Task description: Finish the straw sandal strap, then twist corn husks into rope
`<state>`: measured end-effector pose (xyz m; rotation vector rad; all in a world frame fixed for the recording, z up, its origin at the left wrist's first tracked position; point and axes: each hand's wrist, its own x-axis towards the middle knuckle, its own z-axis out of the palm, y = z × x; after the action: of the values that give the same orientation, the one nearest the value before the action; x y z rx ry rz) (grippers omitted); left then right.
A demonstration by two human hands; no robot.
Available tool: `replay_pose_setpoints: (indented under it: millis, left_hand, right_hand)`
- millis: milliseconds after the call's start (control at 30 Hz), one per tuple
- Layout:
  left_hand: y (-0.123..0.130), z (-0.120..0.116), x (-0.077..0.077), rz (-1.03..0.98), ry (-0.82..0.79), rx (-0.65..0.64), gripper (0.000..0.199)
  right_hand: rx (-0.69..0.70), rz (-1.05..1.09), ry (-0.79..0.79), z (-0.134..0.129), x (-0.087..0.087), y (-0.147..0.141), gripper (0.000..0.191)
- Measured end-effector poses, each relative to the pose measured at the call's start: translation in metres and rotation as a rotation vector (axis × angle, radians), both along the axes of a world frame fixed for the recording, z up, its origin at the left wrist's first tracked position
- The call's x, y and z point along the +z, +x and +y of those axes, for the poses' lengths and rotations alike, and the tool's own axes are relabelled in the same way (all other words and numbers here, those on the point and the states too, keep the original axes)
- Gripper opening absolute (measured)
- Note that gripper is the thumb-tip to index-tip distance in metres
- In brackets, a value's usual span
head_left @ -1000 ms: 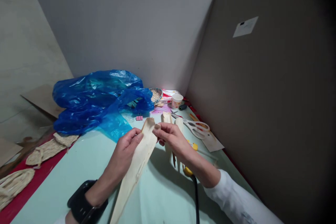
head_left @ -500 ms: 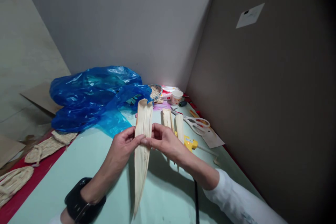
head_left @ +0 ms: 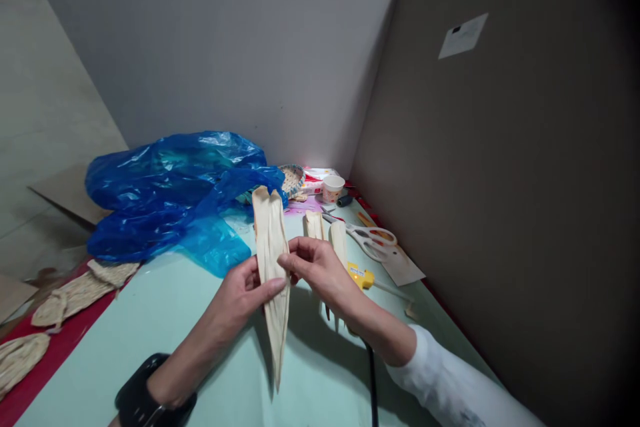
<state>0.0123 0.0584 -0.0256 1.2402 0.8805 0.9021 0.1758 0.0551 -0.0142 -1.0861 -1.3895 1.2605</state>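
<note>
A long, pale dried husk strip [head_left: 273, 240] is held up over the table, its folded wide end at the top and its pointed tip hanging down. My left hand [head_left: 255, 288] grips it around the middle, thumb across the front and fingers behind. Slightly higher, my right hand [head_left: 315, 270] pinches its right edge between thumb and fingers. Beyond my right hand lie two shorter husk strips, one [head_left: 315, 225] partly hidden by the hand and another [head_left: 339, 243] beside it. Close to them is a yellow glue gun [head_left: 361, 275], also partly covered.
A crumpled blue plastic bag [head_left: 175, 193] fills the back left. White-handled scissors [head_left: 373, 240], a paper cup [head_left: 333, 189] and a small woven basket [head_left: 293, 180] sit at the back. Braided pieces [head_left: 75, 297] lie along the left edge. A black cable [head_left: 373, 380] runs toward me.
My left hand has slid lower on the husk strip, and my right thumb has moved up toward its right edge. The strip now leans the other way, its tip shifted right.
</note>
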Motion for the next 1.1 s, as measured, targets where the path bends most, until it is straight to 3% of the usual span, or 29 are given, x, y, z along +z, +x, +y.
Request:
replay_pose_setpoints:
  millis: [267,500,667,833,1000,1100]
  left_hand:
    - [-0.003,0.002,-0.005,-0.007,-0.076,0.053,0.04]
    - [0.002,-0.002,-0.003,0.09,0.116,0.227,0.035]
    - [0.0,0.0,-0.004,0.031,0.052,0.312,0.031]
    - [-0.003,0.001,-0.011,-0.028,0.005,0.289,0.03]
    - [-0.001,-0.001,-0.011,-0.248,-0.151,0.203,0.03]
    - [0.002,-0.001,-0.009,-0.23,-0.129,0.229,0.031]
  right_hand:
    - [0.019,-0.003,0.038,0.006,-0.001,0.005,0.018]
    - [0.052,-0.02,0.003,0.001,-0.008,-0.004,0.02]
    - [0.038,-0.072,0.015,0.004,-0.009,0.001,0.018]
    - [0.049,-0.089,0.026,0.004,-0.007,0.005,0.019]
    - [0.054,-0.057,0.016,0.004,-0.008,0.003,0.024]
    - [0.053,-0.039,0.011,0.004,-0.009,0.002,0.027]
